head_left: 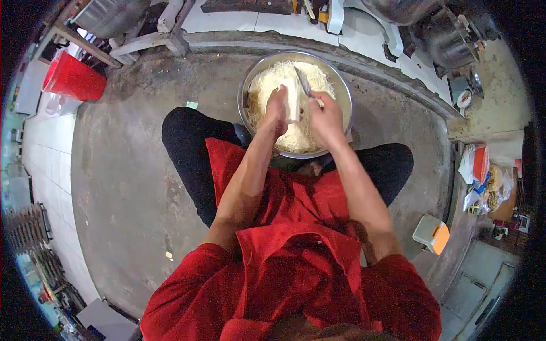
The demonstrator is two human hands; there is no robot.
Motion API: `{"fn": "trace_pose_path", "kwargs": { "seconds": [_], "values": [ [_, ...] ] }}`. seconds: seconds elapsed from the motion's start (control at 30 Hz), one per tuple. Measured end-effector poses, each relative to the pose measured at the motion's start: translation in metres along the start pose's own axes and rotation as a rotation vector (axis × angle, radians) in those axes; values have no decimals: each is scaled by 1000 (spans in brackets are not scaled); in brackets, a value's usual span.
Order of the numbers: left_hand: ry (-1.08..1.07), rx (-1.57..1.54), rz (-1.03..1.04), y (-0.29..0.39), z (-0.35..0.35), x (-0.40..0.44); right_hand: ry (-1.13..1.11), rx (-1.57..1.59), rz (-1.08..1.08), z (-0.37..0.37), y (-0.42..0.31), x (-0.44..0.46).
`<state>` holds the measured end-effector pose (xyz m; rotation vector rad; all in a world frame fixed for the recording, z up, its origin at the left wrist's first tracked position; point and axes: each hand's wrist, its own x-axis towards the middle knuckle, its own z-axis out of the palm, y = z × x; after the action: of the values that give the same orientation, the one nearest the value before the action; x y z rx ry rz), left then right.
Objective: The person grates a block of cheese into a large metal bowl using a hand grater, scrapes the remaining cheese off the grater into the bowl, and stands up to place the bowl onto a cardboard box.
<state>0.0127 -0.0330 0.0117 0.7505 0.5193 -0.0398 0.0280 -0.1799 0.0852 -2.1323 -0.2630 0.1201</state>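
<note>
Red top [301, 278] nearest cam. Pale block [292, 98] held over bowl [342, 80], L hand [276, 111] gripping it, R hand [327, 118] clenched round bladed tool [303, 82]; prob. mid-shredding, next stroke calls for steady block. Shreds [261, 86] in bowl, floor [125, 170] around.

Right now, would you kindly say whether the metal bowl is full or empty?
Not empty: pale shreds spread across most of the metal bowl; their depth is hidden.

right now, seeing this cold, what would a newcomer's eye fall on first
Probably the big metal bowl of pale shreds, at top centre. Over it, the left hand holds a pale block and the right hand what looks like a knife. The red bucket stands out at upper left.
</note>
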Motion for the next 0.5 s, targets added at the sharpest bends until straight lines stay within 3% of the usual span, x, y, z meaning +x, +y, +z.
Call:
{"fn": "trace_pose_path", "kwargs": {
  "seconds": [0.2,0.27,0.37,0.5],
  "values": [
    [95,97,79,-8,2,0,-90,-80,34,24,-11,40],
    [148,70,253,-36,-29,41,-32,-86,-49,31,-9,20],
    [128,130,166,4,-6,-6,-22,-46,-74,39,2,-19],
    [203,161,154,-5,-9,3,-18,-26,-94,33,7,-49]
  ]
}}
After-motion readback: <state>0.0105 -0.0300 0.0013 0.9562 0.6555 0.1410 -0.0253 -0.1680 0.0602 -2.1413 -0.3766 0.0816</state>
